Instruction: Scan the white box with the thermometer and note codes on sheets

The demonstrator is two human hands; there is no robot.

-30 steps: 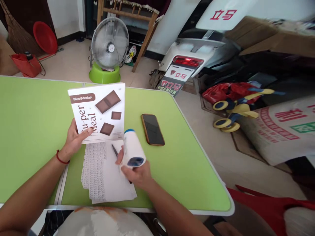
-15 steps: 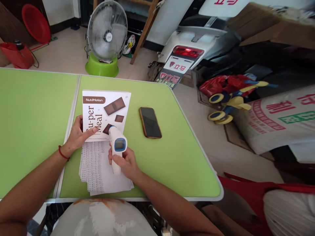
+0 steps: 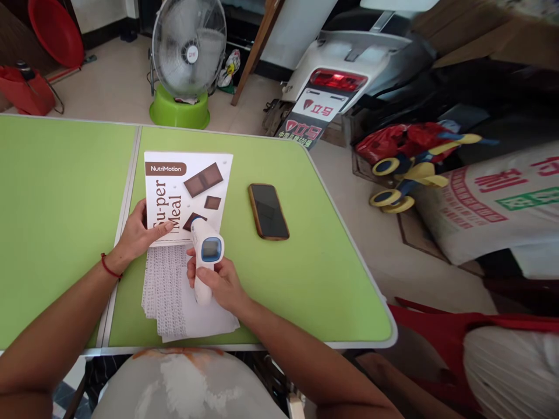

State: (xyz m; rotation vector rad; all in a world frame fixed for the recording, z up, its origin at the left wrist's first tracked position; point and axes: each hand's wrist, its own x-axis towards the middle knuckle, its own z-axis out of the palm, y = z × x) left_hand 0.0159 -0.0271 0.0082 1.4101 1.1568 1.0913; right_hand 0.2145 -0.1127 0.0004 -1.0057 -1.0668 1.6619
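Observation:
A white box (image 3: 192,198) with brown lettering and pictures of chocolate pieces is held by its left side in my left hand (image 3: 142,230), thumb across the front. My right hand (image 3: 218,279) wraps round the handle of a white infrared thermometer (image 3: 203,233) with a blue-framed screen facing me. The thermometer's front end is right by the box's lower part; whether they touch I cannot tell. Under both, several sheets of paper (image 3: 174,302) with rows of small writing lie fanned on the green table (image 3: 314,279). A phone (image 3: 269,212) in a brown case lies to the right.
A metal seam (image 3: 126,180) crosses the table at left. Beyond the far edge stand a fan (image 3: 190,52) on a green stool (image 3: 179,112) and a white scooter (image 3: 336,75). At right are a large sack (image 3: 493,203) and a seated person's leg (image 3: 375,369).
The view has tipped slightly, so most things sit a little higher in the picture. Both hands keep their grips, and the thermometer has shifted slightly left relative to the box.

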